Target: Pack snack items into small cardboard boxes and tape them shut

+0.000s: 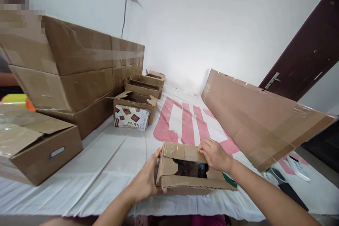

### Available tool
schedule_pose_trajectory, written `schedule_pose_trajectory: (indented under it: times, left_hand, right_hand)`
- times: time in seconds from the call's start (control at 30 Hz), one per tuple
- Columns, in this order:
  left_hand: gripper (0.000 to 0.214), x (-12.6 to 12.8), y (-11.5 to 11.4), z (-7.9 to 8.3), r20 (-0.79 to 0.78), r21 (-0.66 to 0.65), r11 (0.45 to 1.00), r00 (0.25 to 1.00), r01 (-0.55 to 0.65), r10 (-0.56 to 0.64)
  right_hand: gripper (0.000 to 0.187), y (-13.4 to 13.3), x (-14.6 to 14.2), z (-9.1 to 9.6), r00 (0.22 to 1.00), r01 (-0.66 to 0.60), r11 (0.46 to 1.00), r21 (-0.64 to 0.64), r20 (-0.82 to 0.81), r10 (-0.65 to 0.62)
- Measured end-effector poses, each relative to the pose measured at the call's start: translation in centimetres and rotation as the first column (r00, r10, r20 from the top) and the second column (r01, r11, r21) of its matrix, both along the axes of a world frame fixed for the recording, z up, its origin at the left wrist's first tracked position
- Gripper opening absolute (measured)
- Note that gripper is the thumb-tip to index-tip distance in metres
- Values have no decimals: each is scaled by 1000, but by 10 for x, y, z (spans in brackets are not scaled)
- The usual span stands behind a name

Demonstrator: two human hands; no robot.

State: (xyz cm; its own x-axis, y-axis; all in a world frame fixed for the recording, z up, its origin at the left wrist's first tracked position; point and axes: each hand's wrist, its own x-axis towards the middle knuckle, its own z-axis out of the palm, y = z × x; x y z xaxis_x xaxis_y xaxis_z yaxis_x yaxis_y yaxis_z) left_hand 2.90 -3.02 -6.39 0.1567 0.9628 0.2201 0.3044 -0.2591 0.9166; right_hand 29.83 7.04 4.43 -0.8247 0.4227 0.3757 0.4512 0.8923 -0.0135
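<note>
A small cardboard box (196, 182) sits at the front of the cloth-covered table, its top flaps partly raised. Through the gap between the flaps show dark contents (189, 168) with a bit of blue, too shaded to name. My left hand (145, 180) grips the box's left side, fingers along its wall. With fingers curled, my right hand (215, 155) pinches the edge of the far flap (182, 151), which carries clear tape. A green patch (230, 180) shows at the box's right end.
Stacked taped cartons (87, 49) form a wall at left, with another carton (53, 155) before them. Several open boxes line up behind; a white "Meal" packet (131, 118) leans on the nearest. A cardboard panel (254, 116) stands right, near a phone-like white object (298, 168).
</note>
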Motion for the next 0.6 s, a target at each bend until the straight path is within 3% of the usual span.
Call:
schedule_pose_trajectory:
  times: [0.17,0.27,0.37,0.43,0.6]
  left_hand:
    - [126,0,0,-3,41,2,1000,999,18,-18]
    - [125,-2,3,-9,67,2,999,997,47,-47]
    - [126,-4,5,-14,66,10,998,996,62,-63]
    - [126,-5,6,-16,63,14,998,996,62,-63]
    - [126,-6,8,-18,63,18,998,996,63,-64]
  right_hand:
    - [17,0,0,0,1000,-7,1000,-6,5,7]
    - [12,-2,6,1,996,66,995,-75,-50,-70]
    - [38,-1,18,3,975,185,970,-161,-95,-201]
    - [46,2,24,4,965,226,947,-227,-79,-250]
    - [19,15,23,10,959,268,904,-335,-3,-285]
